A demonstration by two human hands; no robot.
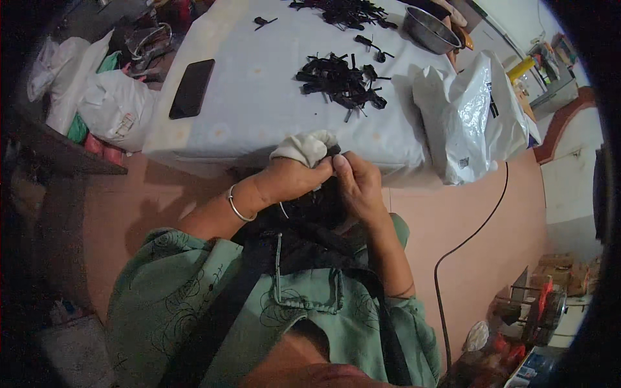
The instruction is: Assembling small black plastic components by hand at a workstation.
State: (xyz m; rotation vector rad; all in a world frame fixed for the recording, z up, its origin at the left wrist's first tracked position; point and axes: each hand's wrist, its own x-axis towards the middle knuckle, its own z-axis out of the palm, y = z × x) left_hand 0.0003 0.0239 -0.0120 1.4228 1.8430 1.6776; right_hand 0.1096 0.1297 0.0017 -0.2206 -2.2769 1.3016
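At the near edge of the cloth-covered table, my two hands meet with their fingertips together. My left hand [296, 173], with a white cloth or glove over its fingers and a silver bangle at the wrist, is closed on a small black piece [334, 150]. Against the same piece, the thumb and fingers of my bare right hand [359, 183] are pinched. Most of the piece is hidden by the fingers. Just beyond my hands lies a pile of short black strips [339, 84], with a second pile [346, 13] farther back. A few loose black pieces [374, 46] are between them.
A black phone [193, 89] rests on the table's [239, 97] left side. On the right stand a white plastic bag [459, 116] and a metal bowl [428, 31]. Stuffed bags [116, 107] crowd the left. A black cable [446, 258] crosses the floor on the right.
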